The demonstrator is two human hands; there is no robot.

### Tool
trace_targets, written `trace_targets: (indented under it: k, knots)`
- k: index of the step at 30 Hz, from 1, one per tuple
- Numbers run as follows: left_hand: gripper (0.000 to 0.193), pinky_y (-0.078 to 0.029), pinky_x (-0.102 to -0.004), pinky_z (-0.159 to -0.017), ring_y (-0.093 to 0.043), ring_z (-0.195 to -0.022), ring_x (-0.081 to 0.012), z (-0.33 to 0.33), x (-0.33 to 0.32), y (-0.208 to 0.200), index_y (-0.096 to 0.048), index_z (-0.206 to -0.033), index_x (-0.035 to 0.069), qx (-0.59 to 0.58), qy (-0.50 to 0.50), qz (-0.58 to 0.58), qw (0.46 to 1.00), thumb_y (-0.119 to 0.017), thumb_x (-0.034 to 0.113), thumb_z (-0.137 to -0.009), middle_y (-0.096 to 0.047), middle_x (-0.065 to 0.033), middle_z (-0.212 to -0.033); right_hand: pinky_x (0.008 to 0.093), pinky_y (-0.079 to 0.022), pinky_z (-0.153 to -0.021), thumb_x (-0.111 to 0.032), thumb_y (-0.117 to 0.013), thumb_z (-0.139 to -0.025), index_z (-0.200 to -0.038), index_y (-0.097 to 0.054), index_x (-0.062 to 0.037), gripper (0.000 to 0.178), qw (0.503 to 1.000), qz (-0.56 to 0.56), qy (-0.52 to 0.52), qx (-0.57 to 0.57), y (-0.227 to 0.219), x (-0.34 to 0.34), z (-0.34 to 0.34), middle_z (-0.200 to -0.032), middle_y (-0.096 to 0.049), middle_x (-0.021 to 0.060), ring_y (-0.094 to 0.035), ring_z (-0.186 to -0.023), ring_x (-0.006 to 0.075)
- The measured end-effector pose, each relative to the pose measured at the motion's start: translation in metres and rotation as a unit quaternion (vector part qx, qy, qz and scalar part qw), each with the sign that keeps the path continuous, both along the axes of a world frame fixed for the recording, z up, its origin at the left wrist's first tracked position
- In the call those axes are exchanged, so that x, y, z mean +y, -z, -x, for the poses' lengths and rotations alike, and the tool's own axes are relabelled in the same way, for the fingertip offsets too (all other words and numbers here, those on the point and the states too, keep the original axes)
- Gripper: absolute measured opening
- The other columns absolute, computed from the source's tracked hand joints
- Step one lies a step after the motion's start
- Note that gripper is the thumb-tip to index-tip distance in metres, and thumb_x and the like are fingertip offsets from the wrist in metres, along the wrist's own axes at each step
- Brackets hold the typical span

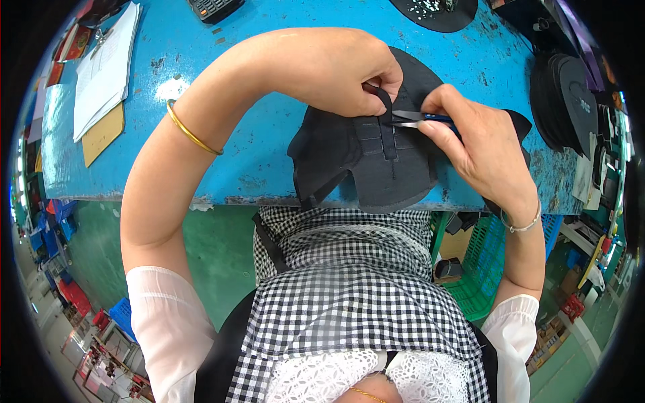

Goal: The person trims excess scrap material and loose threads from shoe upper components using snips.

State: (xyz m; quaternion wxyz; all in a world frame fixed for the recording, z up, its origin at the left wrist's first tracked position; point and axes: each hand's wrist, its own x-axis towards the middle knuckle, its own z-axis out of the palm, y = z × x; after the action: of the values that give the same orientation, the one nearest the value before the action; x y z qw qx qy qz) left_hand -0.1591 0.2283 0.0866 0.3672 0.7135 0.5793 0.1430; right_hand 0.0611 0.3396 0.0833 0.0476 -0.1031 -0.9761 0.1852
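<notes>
A flat black fabric piece [396,178] with pale stitch lines lies at the table's front edge. Along its middle runs a narrow black strap [388,131]. My left hand [359,77] arches over from the far side, its fingers pinched on the strap's upper end. In my right hand [474,138] is a small pair of scissors [408,119] with dark blue handles. Their two blades are apart and point left, with the tips at the strap. The cut, if any, is too small to make out.
The worn blue table [235,168] carries a clipboard with papers [104,84] at left and a calculator [213,8] at the back. Stacked black pieces [564,101] stand at right; another black piece [437,13] lies far back. Below the table is a green basket [480,269].
</notes>
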Motion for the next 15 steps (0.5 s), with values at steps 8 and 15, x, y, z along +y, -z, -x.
trace_targets:
  k: [8,15]
  knots:
    - [0.016,-0.04,-0.036,-0.06,-0.048,-0.063,-0.0207,0.008,-0.008,0.01,-0.062,-0.091,0.001,-0.043,-0.014,-0.02,0.999,-0.066,0.016,-0.089,-0.053,-0.0098,-0.069,0.0354,-0.041,-0.05,-0.031,-0.069,-0.092,-0.09,-0.06,-0.0083,0.025,0.995,0.087,-0.01,0.037,0.009,0.003,0.006,-0.068,-0.063,0.0053,-0.059,-0.055,0.0233]
    - [0.016,-0.04,-0.0358,-0.061,-0.049,-0.065,-0.0207,0.008,-0.016,0.012,-0.064,-0.094,0.004,-0.034,-0.024,-0.062,0.997,-0.066,0.019,-0.09,-0.056,-0.0091,-0.073,0.0347,-0.041,-0.05,-0.031,-0.07,-0.092,-0.09,-0.061,-0.0082,0.025,0.997,0.071,-0.003,0.029,0.001,0.002,0.002,-0.068,-0.063,0.0046,-0.059,-0.055,0.0226]
